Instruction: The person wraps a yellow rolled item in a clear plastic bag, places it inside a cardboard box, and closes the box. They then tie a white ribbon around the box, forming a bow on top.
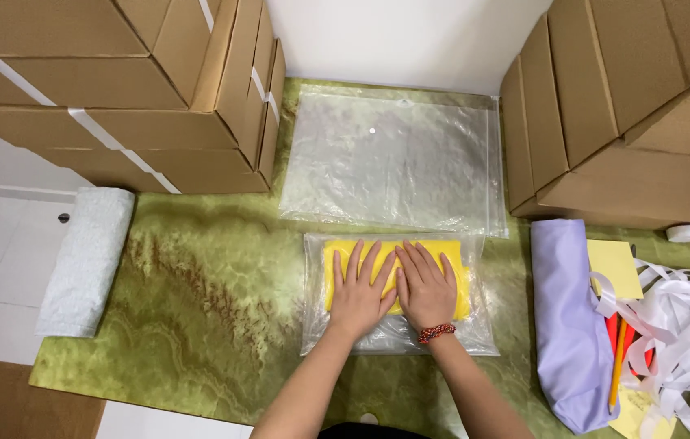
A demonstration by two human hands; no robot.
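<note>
Both palms press flat on the yellow cloth (398, 272) sealed inside a clear bag (400, 325), left hand (357, 294) and right hand (425, 291) side by side, fingers spread and gripping nothing. Just beyond the fingertips lies a stack of empty clear bags (394, 158). Brown cardboard boxes (142, 89) flank both sides; a lilac cloth (566, 325) lies right.

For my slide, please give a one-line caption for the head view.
Left hand and right hand press flat on a yellow folded cloth inside a clear plastic bag.
</note>
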